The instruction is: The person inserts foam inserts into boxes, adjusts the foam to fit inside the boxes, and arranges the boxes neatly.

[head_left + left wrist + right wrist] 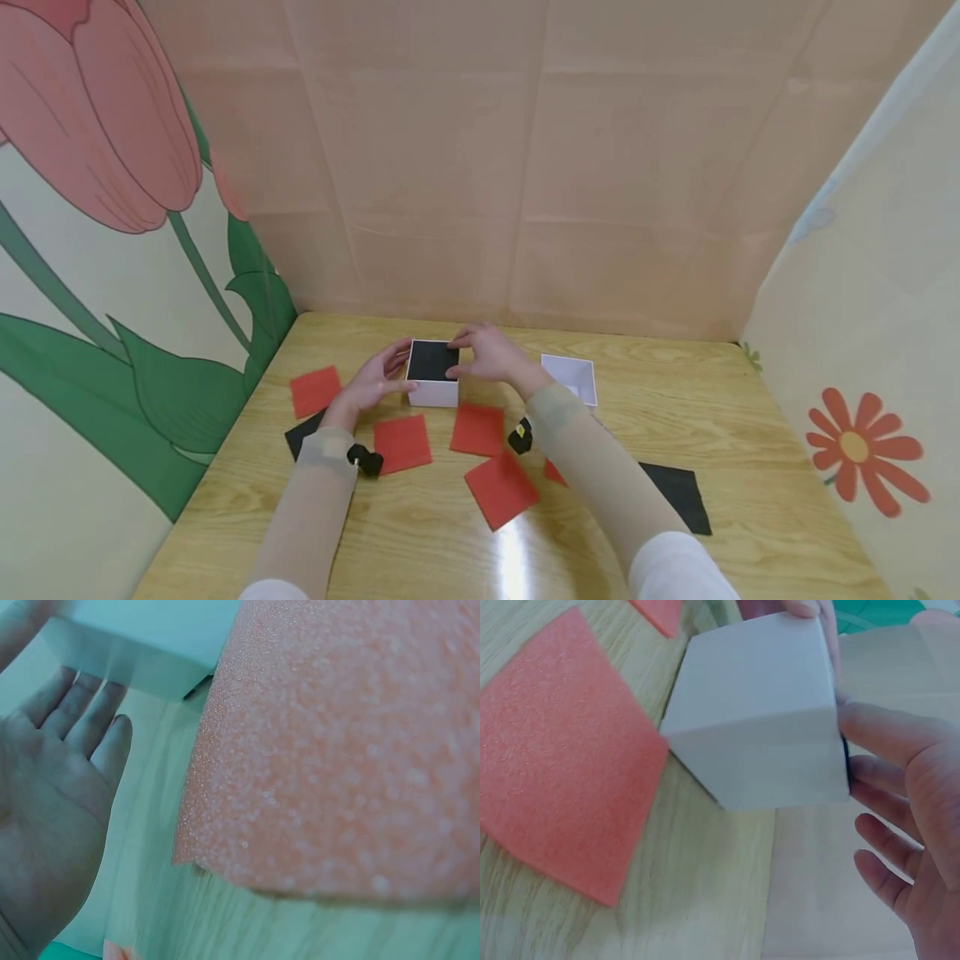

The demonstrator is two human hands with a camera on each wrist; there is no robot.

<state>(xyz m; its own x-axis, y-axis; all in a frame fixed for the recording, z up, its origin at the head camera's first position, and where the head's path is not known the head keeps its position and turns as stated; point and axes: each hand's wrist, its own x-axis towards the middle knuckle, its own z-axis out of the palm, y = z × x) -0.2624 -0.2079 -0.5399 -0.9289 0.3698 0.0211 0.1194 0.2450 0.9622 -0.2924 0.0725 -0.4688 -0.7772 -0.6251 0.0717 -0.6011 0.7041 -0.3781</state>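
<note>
A small white box stands toward the back of the table, with a black square sheet in its top opening. At the box's left side is my left hand, thumb at the front rim and fingers along the side. In the left wrist view, the fingers extend against the box's wall. My right hand reaches over the right rim, its thumb and index finger touching the black sheet. Its other fingers hang loosely beside the box in the right wrist view.
Red foam squares lie around the front and left of the box. An open white box part stands to the right. One black sheet lies at the right; another is partly under my left arm. A fabric backdrop rises behind.
</note>
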